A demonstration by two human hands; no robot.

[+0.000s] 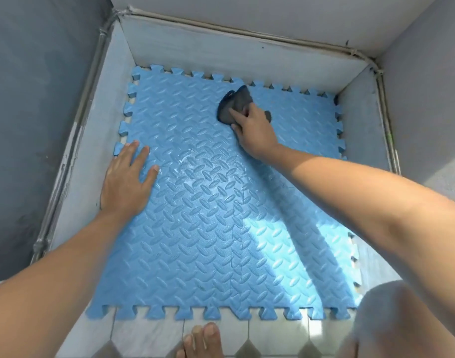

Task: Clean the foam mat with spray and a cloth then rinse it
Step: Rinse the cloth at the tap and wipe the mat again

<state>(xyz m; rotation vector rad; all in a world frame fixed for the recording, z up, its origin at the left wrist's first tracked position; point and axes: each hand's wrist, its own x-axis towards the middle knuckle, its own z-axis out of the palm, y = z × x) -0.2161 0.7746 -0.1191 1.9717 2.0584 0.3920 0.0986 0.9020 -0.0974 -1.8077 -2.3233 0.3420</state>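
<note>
- At the far left we see a dark grey wall (35, 112), and along its foot runs a pipe (73, 140) beside a low tiled ledge (89, 161).
- Our left hand (128, 179) lies flat on the left edge of the foam mat (195, 228); the fingers are open and spread, palm down, and they grip nothing.
- The foam mat is blue, with a raised diamond-plate pattern and puzzle teeth around its border. It lies flat on the floor of a low tiled basin and fills almost all of it; a seam between two pieces runs down the middle.
- In the basin we see only the mat, with our two hands and the cloth on top of it.
- Near the mat's centre, a little right of the left hand, there are whitish wet marks (187, 161) on the surface.
- At the bottom, our bare toes (203, 337) stand on the floor tiles (148, 329) just in front of the mat's near edge.
- The dark cloth (231, 104) is bunched up on the far part of the mat, near its back edge.
- Our right hand (254, 127) presses on the cloth from above; the fingers curl over it and hold it against the mat.
- A strip of sunlight (278, 244) falls on the right near part of the mat.
- At the right, a light grey wall (428, 99) closes the basin.
</note>
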